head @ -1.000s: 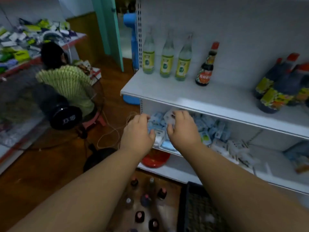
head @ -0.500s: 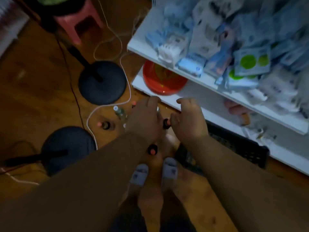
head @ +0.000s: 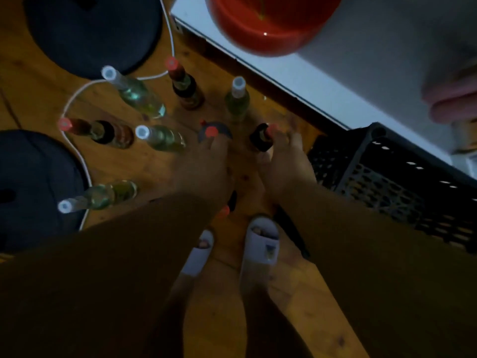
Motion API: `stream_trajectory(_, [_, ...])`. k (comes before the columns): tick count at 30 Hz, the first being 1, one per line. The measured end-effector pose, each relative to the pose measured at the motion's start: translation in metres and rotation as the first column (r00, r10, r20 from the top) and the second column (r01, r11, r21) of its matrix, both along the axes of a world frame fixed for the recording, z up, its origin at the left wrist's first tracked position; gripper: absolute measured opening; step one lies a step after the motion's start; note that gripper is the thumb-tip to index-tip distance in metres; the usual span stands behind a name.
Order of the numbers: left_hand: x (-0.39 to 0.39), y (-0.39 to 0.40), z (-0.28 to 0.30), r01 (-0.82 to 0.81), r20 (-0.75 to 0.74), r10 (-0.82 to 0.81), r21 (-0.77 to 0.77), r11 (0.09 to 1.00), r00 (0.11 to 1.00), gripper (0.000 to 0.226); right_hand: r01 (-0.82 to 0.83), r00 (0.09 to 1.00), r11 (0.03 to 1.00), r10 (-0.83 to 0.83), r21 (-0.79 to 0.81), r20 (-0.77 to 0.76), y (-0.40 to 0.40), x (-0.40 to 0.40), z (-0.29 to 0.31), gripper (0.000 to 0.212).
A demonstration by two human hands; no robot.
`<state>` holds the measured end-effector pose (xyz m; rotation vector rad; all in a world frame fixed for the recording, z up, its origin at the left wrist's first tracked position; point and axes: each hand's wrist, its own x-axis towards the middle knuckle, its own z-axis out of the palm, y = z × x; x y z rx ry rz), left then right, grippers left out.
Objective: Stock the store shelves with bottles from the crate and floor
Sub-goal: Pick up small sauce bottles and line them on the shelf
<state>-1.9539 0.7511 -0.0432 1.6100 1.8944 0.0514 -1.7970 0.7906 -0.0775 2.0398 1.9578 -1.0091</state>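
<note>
Hands reach down to bottles standing on the wooden floor (head: 38, 81). The left hand (head: 204, 169) has its fingertips at a dark bottle with a red cap (head: 211, 131); the right hand (head: 284, 164) has its fingertips at the neck of a second dark red-capped bottle (head: 263, 136). Motion blur and the top-down angle hide the fingers, so whether either hand has actually closed on its bottle cannot be told; both look curled and in contact. Beyond the left hand's fingertips, further from the person, stands a dark sauce bottle with a red cap (head: 184, 86), and a clear bottle with a white cap (head: 237, 99) stands between the two hands' reach lines, ahead of them. To the outer side of the left hand are a clear white-capped bottle (head: 160, 136), another clear one (head: 134, 94), a dark red-capped bottle (head: 98, 130), and a clear bottle nearer the wrist (head: 103, 195). One more red cap (head: 224, 211) shows just under the left wrist. A black crate (head: 387, 182) sits just beside the right hand's outer side, against the white bottom shelf (head: 322, 71), which carries a red bowl (head: 271, 29). A white cable (head: 77, 156) runs among the left-side bottles, near two black round bases (head: 90, 29). Slippered feet (head: 260, 241) stand below both wrists.
</note>
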Motion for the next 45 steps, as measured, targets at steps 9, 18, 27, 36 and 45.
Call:
stream_trajectory(9, [0.010,-0.004,-0.059,0.007,0.070,-0.008,0.016,1.000,0.998,0.038,-0.157,0.986,0.988,0.156,0.009,0.051,0.041,0.003,-0.072,0.039])
stream_trajectory(18, [0.018,-0.062,-0.081,0.149,0.010,-0.167,-0.508,0.848,0.986,0.072,-0.217,0.966,0.975,0.222,-0.047,0.134,-0.015,-0.004,-0.053,0.036])
stream_trajectory(27, [0.012,-0.043,-0.099,0.146,0.059,-0.133,-0.466,0.873,0.989,0.034,-0.310,0.939,0.949,0.316,-0.062,0.137,-0.034,-0.011,-0.058,0.035])
stream_trajectory(36, [-0.006,-0.025,0.065,-0.031,0.087,0.055,-0.255,0.966,0.995,0.032,-0.202,0.977,0.977,0.196,0.064,0.085,-0.015,0.001,0.110,0.032])
stream_trajectory(45, [-0.019,-0.029,0.364,-0.270,0.386,0.231,0.051,0.961,0.893,0.024,0.206,0.967,0.918,-0.139,0.339,-0.211,-0.048,0.016,0.416,0.030])
